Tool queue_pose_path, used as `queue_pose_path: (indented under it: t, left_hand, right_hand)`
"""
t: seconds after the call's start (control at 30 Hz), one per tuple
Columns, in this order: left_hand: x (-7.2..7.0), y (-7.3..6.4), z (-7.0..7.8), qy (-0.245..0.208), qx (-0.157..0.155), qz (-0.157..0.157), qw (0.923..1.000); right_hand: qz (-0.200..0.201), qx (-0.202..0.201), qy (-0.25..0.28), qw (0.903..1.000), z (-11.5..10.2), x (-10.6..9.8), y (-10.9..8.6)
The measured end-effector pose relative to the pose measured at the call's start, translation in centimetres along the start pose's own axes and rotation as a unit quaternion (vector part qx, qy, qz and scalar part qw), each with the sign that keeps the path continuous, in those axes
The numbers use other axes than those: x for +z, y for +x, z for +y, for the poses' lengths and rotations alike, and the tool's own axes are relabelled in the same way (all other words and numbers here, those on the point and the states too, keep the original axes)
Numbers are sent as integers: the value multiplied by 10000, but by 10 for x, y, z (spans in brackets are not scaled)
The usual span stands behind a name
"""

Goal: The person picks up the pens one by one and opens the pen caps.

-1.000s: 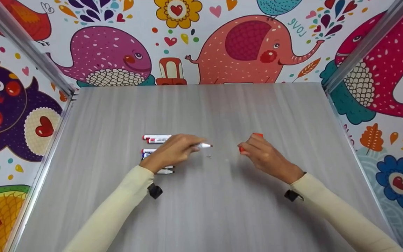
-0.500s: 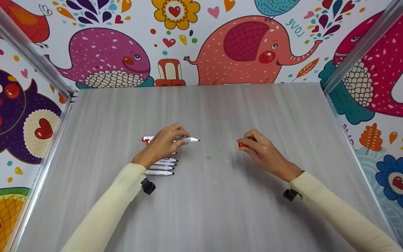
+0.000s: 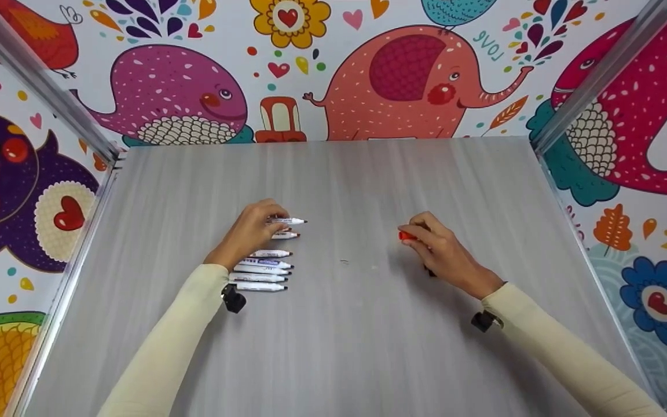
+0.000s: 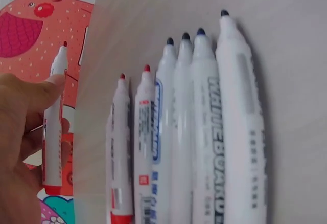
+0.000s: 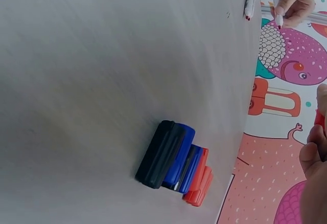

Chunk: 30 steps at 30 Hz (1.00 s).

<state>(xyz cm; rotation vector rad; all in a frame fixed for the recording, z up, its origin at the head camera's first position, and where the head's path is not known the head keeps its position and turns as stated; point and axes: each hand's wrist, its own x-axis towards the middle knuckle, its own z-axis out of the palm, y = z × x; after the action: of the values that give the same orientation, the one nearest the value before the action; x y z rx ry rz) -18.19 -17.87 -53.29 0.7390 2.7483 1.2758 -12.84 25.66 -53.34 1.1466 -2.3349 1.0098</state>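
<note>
My left hand (image 3: 255,227) pinches a white whiteboard marker (image 4: 53,127) with a bare red tip and a red end. In the left wrist view it is raised upright beside a row of several uncapped white markers (image 4: 204,127) with red, blue and black tips. The head view has that row (image 3: 258,278) on the table below my left hand. My right hand (image 3: 443,252) holds a small red marker cap (image 3: 406,236) between thumb and fingers. Near it in the right wrist view lie a black cap (image 5: 159,155), blue caps (image 5: 180,157) and red caps (image 5: 199,185), side by side.
A grey wood-grain table (image 3: 345,336) spans the area. Printed cartoon panels (image 3: 177,92) stand behind and at both sides, with metal posts at the back corners. Small dark marks (image 3: 344,262) are on the tabletop between the hands.
My left hand has moved left and slightly away from me, carrying the marker from mid-table to over the row. The right hand has shifted only slightly, still holding the red cap.
</note>
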Motion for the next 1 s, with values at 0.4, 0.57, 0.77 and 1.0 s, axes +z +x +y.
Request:
queue_pose_path:
  t: [0.4,0.57,0.77,1.0]
  left_hand:
    - [-2,-3,-30,55,-412,168,9990]
    - [-2,-7,-37,-6,-643,114,9979]
    - [-1,-9,-45,84,-707,28,9975]
    - [0,-7,-47,371,-605,-84,9974]
  right_hand:
    - [-8,272,-11,9996,9,-4,-8]
    - [-149,429,-72,9989,11,-5,-8]
    - [-139,568,24,9983,21,-5,-12]
    - [-100,845,22,9964,36,-7,-18]
